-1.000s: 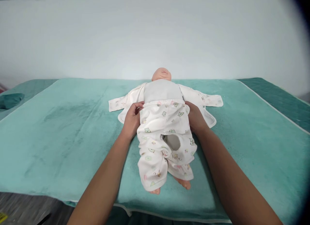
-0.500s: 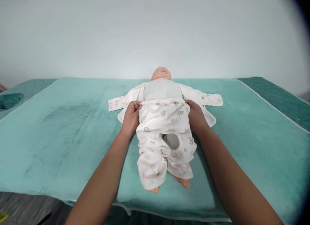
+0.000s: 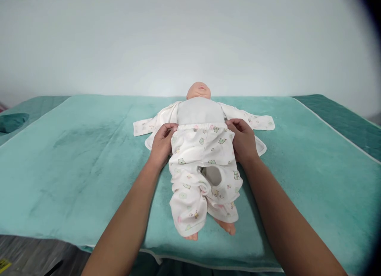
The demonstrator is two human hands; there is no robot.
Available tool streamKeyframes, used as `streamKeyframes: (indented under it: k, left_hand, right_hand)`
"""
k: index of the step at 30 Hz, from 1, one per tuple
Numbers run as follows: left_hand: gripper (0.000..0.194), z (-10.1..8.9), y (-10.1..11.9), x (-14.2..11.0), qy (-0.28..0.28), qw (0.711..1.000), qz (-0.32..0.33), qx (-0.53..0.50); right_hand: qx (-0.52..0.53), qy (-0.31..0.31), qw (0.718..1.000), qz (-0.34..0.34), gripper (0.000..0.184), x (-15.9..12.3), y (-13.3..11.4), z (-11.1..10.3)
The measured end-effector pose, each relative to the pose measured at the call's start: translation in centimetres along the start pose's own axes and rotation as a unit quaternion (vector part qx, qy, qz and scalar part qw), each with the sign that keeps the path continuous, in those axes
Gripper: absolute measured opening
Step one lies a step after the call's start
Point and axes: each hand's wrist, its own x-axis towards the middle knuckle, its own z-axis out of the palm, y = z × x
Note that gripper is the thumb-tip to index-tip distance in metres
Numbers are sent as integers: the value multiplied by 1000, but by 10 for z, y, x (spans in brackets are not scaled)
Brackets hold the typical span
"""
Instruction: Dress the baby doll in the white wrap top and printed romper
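Observation:
A baby doll (image 3: 199,90) lies on its back on a teal towel (image 3: 74,161), head toward the wall, its grey cloth torso (image 3: 200,110) bare. It wears white printed trousers (image 3: 202,161) with an open crotch, and an unfastened white printed jacket (image 3: 253,121) is spread under its arms. My left hand (image 3: 162,143) grips the waistband at the doll's left-of-frame hip, fingers curled over the edge. My right hand (image 3: 243,141) grips the waistband on the other side, fingers closed on the fabric. Two bare feet (image 3: 228,227) stick out of the trouser legs.
The towel covers a darker teal bed (image 3: 342,117) set against a plain white wall. A folded dark green cloth (image 3: 12,122) lies at the far left. The near edge of the bed runs along the bottom, with grey floor (image 3: 29,256) below at the left.
Both hands kept hold of the waistband and shifted it slightly up the doll's torso. My right hand's fingers now curl higher over the band's edge.

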Motion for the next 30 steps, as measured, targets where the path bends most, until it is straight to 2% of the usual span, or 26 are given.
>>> streamKeyframes:
  k: [4,8,12,16,20,23,25,27,30]
  left_hand:
    - [22,-3,-2,0,-20,999,34,9]
    - [16,-4,-3,1,-50,997,59,3]
    - [14,-4,-3,2,-59,994,87,15]
    - [16,-2,-2,0,-73,990,116,46]
    - [14,2,0,4,-74,987,128,66]
    - [14,6,3,20,-28,976,161,145]
    - [13,11,5,37,18,965,164,203]
    - [12,16,6,53,48,965,141,215]
    - [12,22,4,67,50,977,96,183]
  right_hand:
    - [-45,-37,996,-64,17,-1,-3,-2]
    - [-56,-110,984,-129,13,-1,-7,-4]
    - [-56,-189,972,-127,19,3,-8,-9]
    - [-106,-227,958,-140,20,6,-7,-12]
    - [-158,-209,948,-182,22,7,-11,-8]
    - [-210,-166,944,-193,21,15,-17,0]
    - [-257,-127,940,-185,22,28,-19,7]
    - [-291,-90,938,-163,23,42,-17,14]
    - [-266,-60,955,-117,25,58,-8,22]
